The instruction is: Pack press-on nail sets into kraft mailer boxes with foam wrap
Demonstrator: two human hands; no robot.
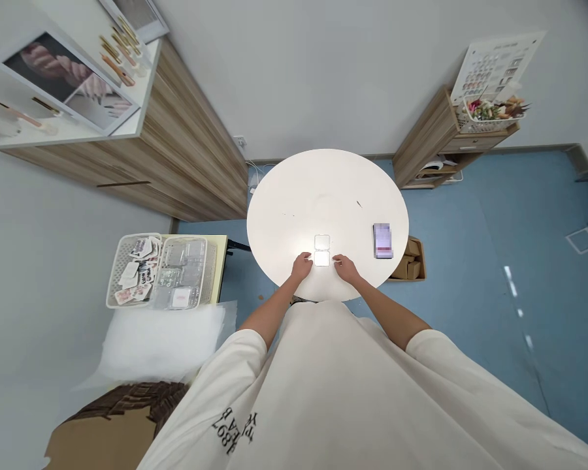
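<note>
A small clear plastic case [322, 258] lies on the round white table [294, 189] with its lid [322, 242] laid back on the far side. Whatever is inside the case is too small to make out. My left hand [302, 266] is just left of the case, fingers slightly bent and spread, with a narrow gap to its edge. On the opposite side, my right hand [345, 268] rests near the case's right edge, its fingers also loosely apart. Neither hand appears to hold anything.
A phone [383, 240] lies at the table's right. To the left, a white basket [118, 267] holds cards and clear cases, with white wrapping sheets [159, 343] in front. A cardboard box [411, 261] stands on the floor. Wooden cabinets [200, 137] flank the table.
</note>
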